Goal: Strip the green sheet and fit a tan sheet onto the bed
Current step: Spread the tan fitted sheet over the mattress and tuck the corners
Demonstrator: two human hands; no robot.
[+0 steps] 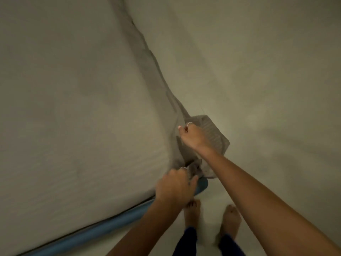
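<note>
Head view: a dim room with a pale floor (258,89) that fills the right half of the picture, and a bed (114,226) that fills the left half. The bed's near edge runs from the lower left up to its near right corner, where a blue band shows under the cloth. A tan sheet (73,89) covers the bed top, smooth over most of it. Along the bed's right edge the sheet bunches into a long fold that runs from the far end down to the near right corner.

At that corner both hands work the sheet. The right hand (191,135) is higher, at the bed's right edge just above the corner; its fingers are curled and pinch a bunch of the sheet, a ring showing on one finger. The left hand (175,185) is at the corner itself, fingers curled into the gathered cloth, thumb out toward the blue band; it also bears a ring. The picture is blurred there, so how tightly it grips cannot be told.

A grey box (215,133) stands on the floor just beside the bed's right edge, partly hidden behind the right hand. Bare feet (230,222) stand on the floor near the corner, with open floor to the right.
</note>
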